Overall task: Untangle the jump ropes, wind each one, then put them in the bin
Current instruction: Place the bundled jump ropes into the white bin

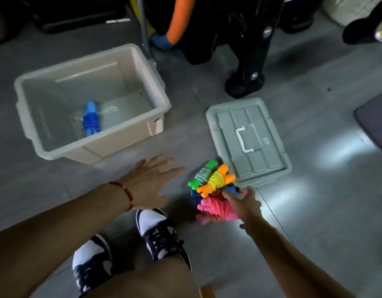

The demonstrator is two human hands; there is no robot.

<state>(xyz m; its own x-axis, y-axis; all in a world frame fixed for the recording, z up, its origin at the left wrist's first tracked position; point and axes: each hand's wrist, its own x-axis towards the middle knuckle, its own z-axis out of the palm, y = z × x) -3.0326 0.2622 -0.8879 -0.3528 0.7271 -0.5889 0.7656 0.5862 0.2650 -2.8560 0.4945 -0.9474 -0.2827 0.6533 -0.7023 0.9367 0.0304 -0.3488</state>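
Observation:
A beige plastic bin (142, 67) stands on the floor at the left, with one wound blue jump rope (90, 119) lying inside. A pile of wound ropes lies on the floor by the lid: a green one (204, 174), an orange one with yellow cord (216, 179), a pink one (217, 208) and a dark blue one (194, 195) partly hidden beneath. My right hand (242, 205) reaches into the pile, fingers touching the ropes between the orange and pink ones. My left hand (152, 180) hovers flat with fingers spread, left of the pile.
The bin's grey-green lid (248, 138) lies on the floor right of the bin, touching the pile. My two shoes (160, 235) stand below the hands. Black stand legs (248, 82) and an orange tube (179, 20) are behind. A dark mat (377, 123) lies at the right edge.

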